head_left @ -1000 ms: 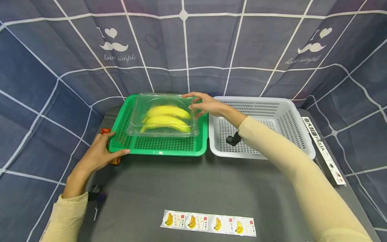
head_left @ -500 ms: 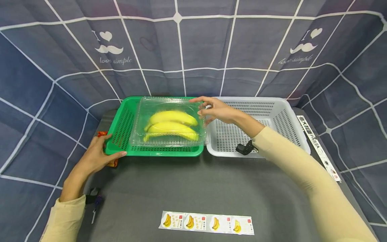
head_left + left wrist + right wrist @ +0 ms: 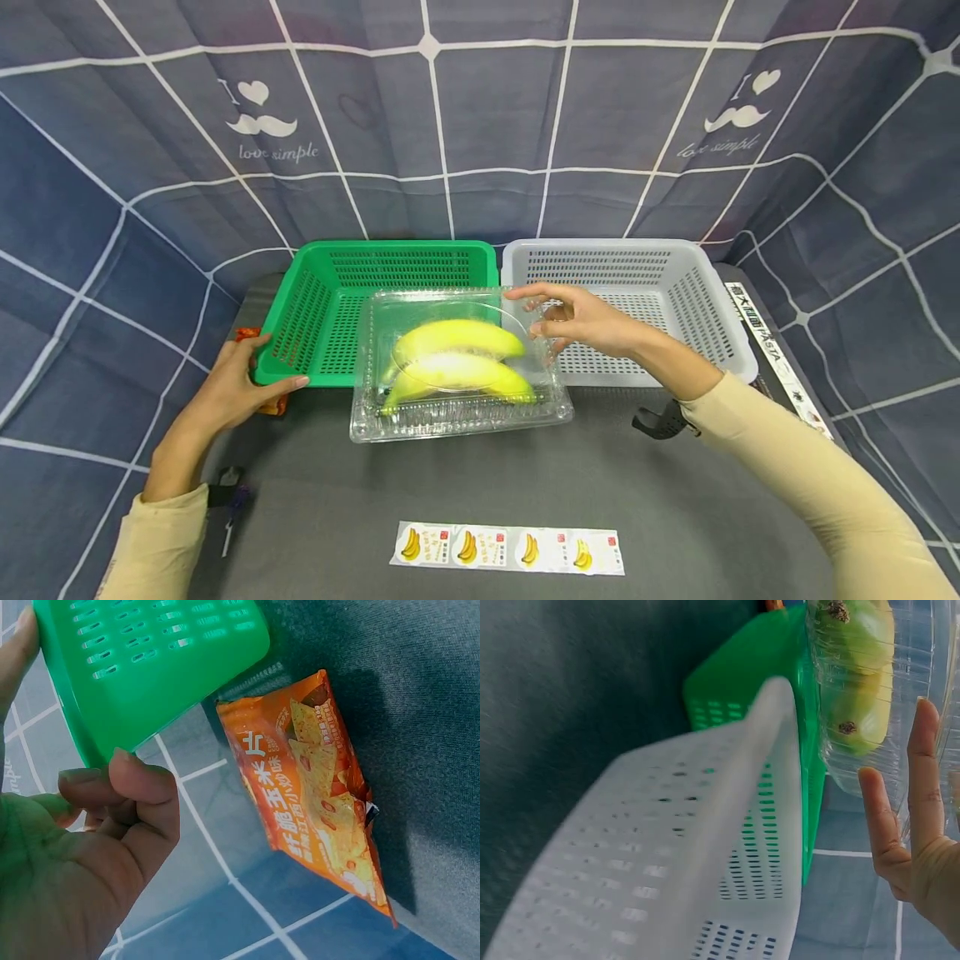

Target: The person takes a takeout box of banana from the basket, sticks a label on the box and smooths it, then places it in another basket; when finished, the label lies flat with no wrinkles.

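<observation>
In the head view my right hand (image 3: 581, 321) grips a clear plastic clamshell box (image 3: 551, 404) by its right edge. Two yellow bananas (image 3: 457, 336) lie inside it. The box is held up over the front of a green basket (image 3: 491, 258), overlapping its front rim. In the right wrist view the banana ends (image 3: 855, 724) show through the clear wall, beside my fingers (image 3: 922, 761). My left hand (image 3: 228, 387) holds the green basket's front left corner, thumb at the front rim and fingers at the left side.
A light grey basket (image 3: 705, 258) stands right of the green one. An orange snack bag (image 3: 307, 795) lies by my left hand. A strip of banana labels (image 3: 506, 548) is at the table's front. A long pasta box (image 3: 776, 354) lies at the right.
My right hand has brought the clamshell box with the bananas out of the green basket, toward me and to the right. The left hand stays at the basket's corner.
</observation>
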